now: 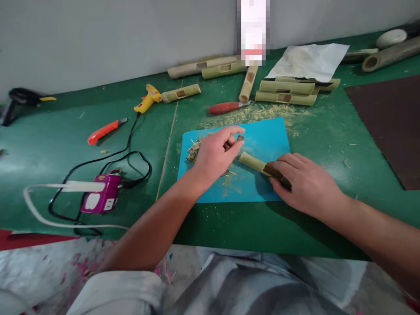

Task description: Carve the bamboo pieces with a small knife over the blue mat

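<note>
My right hand [303, 183] is closed around a green bamboo tube [254, 163] with a cut-out opening, part of it hidden under the fingers. The tube is tilted over a blue sheet [267, 135]. My left hand [216, 151] is curled, pinching a small brown piece [240, 138] between thumb and fingers just beyond the tube's left end. Shavings and dry scraps [192, 151] lie on the sheet beside the left hand. Past the sheet's far edge rests a red-handled knife [226, 107].
Several notched bamboo tubes [285, 98] lie along the back, some under white paper [308, 63]. A yellow glue gun [148, 99], an orange utility knife [105, 131] and a purple power strip [103, 194] with cables occupy the left. A dark board [390, 127] lies right.
</note>
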Action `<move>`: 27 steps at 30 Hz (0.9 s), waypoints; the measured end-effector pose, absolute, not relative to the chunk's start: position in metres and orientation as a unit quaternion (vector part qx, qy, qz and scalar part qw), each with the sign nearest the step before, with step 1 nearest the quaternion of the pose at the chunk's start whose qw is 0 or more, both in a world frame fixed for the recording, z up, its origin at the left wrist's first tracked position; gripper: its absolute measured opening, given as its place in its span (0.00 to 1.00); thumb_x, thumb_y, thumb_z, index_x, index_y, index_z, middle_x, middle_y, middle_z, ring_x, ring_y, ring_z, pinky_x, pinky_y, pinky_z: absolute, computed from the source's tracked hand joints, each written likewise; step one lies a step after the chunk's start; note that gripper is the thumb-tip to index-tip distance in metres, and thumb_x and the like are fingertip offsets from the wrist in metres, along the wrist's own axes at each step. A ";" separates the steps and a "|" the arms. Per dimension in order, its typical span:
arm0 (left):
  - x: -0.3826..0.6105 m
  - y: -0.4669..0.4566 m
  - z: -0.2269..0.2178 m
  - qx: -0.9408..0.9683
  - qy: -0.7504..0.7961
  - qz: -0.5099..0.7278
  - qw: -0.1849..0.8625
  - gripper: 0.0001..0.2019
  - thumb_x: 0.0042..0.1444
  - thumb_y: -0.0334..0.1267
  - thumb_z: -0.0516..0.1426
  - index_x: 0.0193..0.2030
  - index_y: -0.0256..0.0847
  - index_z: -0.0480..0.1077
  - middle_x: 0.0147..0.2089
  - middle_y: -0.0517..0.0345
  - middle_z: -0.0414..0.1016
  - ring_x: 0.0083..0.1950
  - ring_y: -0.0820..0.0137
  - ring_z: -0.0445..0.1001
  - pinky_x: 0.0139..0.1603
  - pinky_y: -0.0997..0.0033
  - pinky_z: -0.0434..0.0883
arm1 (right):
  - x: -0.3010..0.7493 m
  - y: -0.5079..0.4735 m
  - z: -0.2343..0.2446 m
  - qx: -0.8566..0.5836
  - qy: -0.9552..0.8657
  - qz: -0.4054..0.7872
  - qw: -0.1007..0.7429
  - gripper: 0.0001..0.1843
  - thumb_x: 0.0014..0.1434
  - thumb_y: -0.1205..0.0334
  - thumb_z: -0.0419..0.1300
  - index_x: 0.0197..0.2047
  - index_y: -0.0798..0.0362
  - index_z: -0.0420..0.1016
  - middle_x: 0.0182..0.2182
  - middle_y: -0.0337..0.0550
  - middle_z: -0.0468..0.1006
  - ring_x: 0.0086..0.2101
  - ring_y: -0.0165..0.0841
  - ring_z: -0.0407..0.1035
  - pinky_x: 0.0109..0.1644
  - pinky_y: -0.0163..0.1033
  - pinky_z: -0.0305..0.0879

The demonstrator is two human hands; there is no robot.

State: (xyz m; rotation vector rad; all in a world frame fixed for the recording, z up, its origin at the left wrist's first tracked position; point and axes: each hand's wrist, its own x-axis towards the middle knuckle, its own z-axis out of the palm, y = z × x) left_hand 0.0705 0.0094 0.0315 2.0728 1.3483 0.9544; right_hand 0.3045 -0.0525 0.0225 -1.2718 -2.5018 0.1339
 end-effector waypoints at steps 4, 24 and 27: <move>0.066 0.001 0.040 0.748 0.492 0.347 0.279 0.09 0.62 0.35 0.58 0.47 0.40 0.76 0.27 0.64 0.69 0.26 0.77 0.65 0.28 0.78 0.65 | 0.307 -0.051 0.024 -0.461 -0.875 0.026 0.149 0.11 0.65 0.61 0.55 0.43 0.56 0.78 0.37 0.49 0.78 0.37 0.40 0.69 0.39 0.45 0.62; 0.070 -0.007 0.031 0.739 0.486 0.300 0.357 0.10 0.59 0.33 0.60 0.48 0.40 0.76 0.29 0.63 0.71 0.27 0.77 0.65 0.30 0.77 0.66 | 0.306 -0.053 0.032 -0.484 -0.865 -0.040 0.122 0.09 0.57 0.65 0.55 0.36 0.55 0.77 0.34 0.50 0.77 0.35 0.41 0.69 0.37 0.45 0.57; 0.072 -0.009 0.031 0.737 0.487 0.292 0.366 0.09 0.60 0.33 0.60 0.46 0.40 0.76 0.29 0.63 0.72 0.27 0.77 0.65 0.30 0.77 0.66 | 0.306 -0.053 0.031 -0.486 -0.865 -0.036 0.118 0.09 0.56 0.66 0.54 0.37 0.55 0.76 0.34 0.50 0.77 0.35 0.41 0.69 0.37 0.46 0.57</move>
